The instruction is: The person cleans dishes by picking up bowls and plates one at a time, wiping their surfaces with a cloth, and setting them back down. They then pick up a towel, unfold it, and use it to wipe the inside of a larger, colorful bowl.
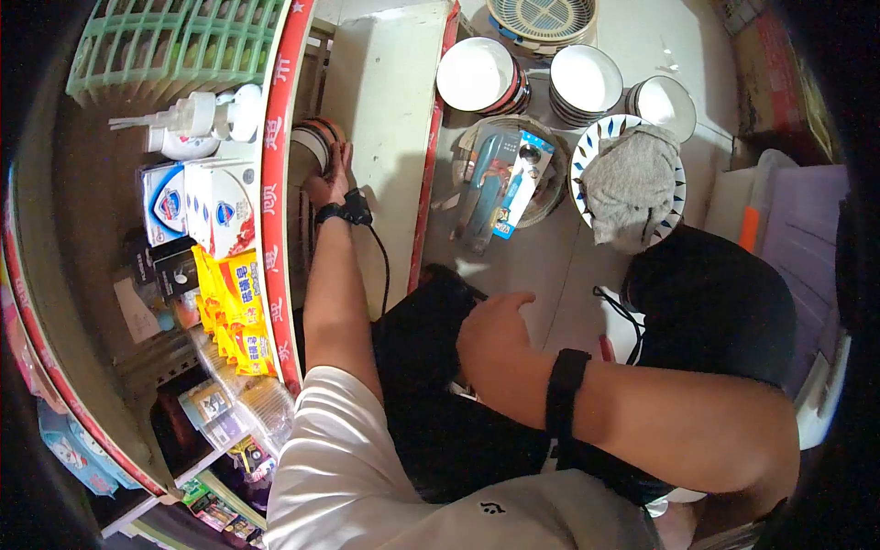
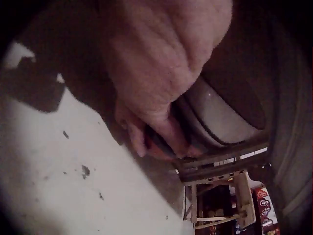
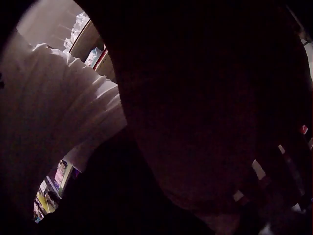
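My left hand (image 1: 335,181) reaches onto the lower shelf and holds a small stack of bowls (image 1: 313,144) by its side. Up close in the left wrist view, the fingers of the left hand (image 2: 156,73) curl down against the bowls (image 2: 220,115), which lie tilted, with an orange-red band under the fingertips. My right hand (image 1: 500,344) hangs loosely over the dark-clothed knee and holds nothing; part of its fingers is hidden. The right wrist view is mostly too dark to make out the fingers.
Bowl stacks (image 1: 475,75) stand on the floor beyond the shelf board (image 1: 380,119), with a colander (image 1: 543,18). Nearer are a packaged item (image 1: 495,188) on a round container and a grey cloth (image 1: 632,179) on a patterned plate. Soap boxes (image 1: 220,206) fill the upper shelf.
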Tool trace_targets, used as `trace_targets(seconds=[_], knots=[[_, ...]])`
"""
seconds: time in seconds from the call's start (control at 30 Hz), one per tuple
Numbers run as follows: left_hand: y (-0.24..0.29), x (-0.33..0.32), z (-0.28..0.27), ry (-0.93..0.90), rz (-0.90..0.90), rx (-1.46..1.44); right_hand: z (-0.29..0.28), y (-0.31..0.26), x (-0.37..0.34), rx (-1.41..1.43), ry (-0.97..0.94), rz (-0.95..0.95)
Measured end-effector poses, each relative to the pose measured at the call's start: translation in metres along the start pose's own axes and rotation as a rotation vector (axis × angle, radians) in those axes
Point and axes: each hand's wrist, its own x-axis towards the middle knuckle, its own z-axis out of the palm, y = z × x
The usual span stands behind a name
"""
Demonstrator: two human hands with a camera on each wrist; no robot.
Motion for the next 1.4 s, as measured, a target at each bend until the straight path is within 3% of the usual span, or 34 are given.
trace_targets(seconds=[0.07, 0.13, 0.17, 0.2, 0.27, 0.37, 0.53, 0.67, 0.73, 0.8, 0.87, 0.93, 0.97, 1.03, 1.07, 1.13, 1.17, 1.23, 1.27, 1.33, 1.4], knots=[[0.003, -0.009, -0.011, 0.030, -0.100, -0.234, 0.001, -0.003, -0.001, -0.033, 0.002, 0.008], [-0.007, -0.033, -0.008, 0.017, -0.127, -0.189, -0.005, 0.002, -0.006, -0.031, -0.034, -0.043], [-0.012, -0.044, -0.017, -0.121, 0.086, 0.474, -0.006, 0.005, -0.012, -0.036, -0.028, -0.051], [-0.008, -0.044, -0.020, -0.216, 0.005, 0.349, -0.007, 0.009, -0.020, -0.024, 0.061, -0.077], [-0.009, -0.052, -0.027, 0.003, -0.126, -0.111, -0.009, 0.012, -0.023, -0.019, 0.153, -0.105], [-0.040, -0.086, -0.016, 0.010, -0.198, -0.026, -0.005, 0.016, -0.016, 0.027, 0.195, -0.089], [-0.072, -0.132, -0.020, 0.024, -0.156, 0.180, 0.004, 0.027, -0.031, 0.003, 0.627, -0.092], [-0.088, -0.166, -0.024, -0.110, -0.167, 0.349, -0.005, 0.062, -0.031, -0.067, 0.713, -0.191], [-0.094, -0.178, -0.026, -0.140, -0.141, 0.438, -0.011, 0.069, -0.023, -0.090, 0.765, -0.003], [-0.095, -0.192, -0.031, -0.252, -0.141, 0.618, -0.014, 0.079, -0.004, -0.111, 0.757, 0.003], [-0.096, -0.202, -0.033, -0.158, -0.175, 0.554, -0.021, 0.085, 0.002, -0.131, 0.751, 0.006], [-0.115, -0.234, -0.028, -0.096, -0.089, 0.759, -0.031, 0.085, -0.007, 0.312, 0.764, -0.025], [-0.123, -0.248, -0.027, -0.086, -0.099, 0.746, -0.030, 0.087, 0.008, 0.299, 0.754, -0.023], [-0.132, -0.271, -0.026, -0.102, -0.161, 0.772, -0.017, 0.091, 0.050, 0.333, 0.943, -0.038], [-0.133, -0.282, -0.033, -0.118, -0.224, 0.815, -0.017, 0.087, 0.045, 0.323, 0.920, -0.033], [-0.134, -0.298, -0.052, -0.139, -0.271, 0.827, -0.020, 0.074, 0.033, 0.796, 1.014, -0.017], [-0.134, -0.305, -0.062, -0.137, -0.288, 0.910, -0.015, 0.069, 0.035, 0.779, 0.996, -0.001], [-0.126, -0.315, -0.092, -0.147, -0.368, 0.968, 0.014, 0.060, 0.054, 1.021, 0.915, 0.017], [-0.129, -0.324, -0.100, -0.150, -0.379, 0.945, 0.038, 0.060, 0.076, 1.114, 0.885, -0.067], [-0.131, -0.345, -0.114, -0.080, -0.421, 1.094, 0.051, 0.037, 0.040, 1.269, 0.718, 0.244], [-0.125, -0.348, -0.145, -0.096, -0.518, 1.157, 0.090, 0.046, 0.065, 1.296, 0.676, 0.273]])
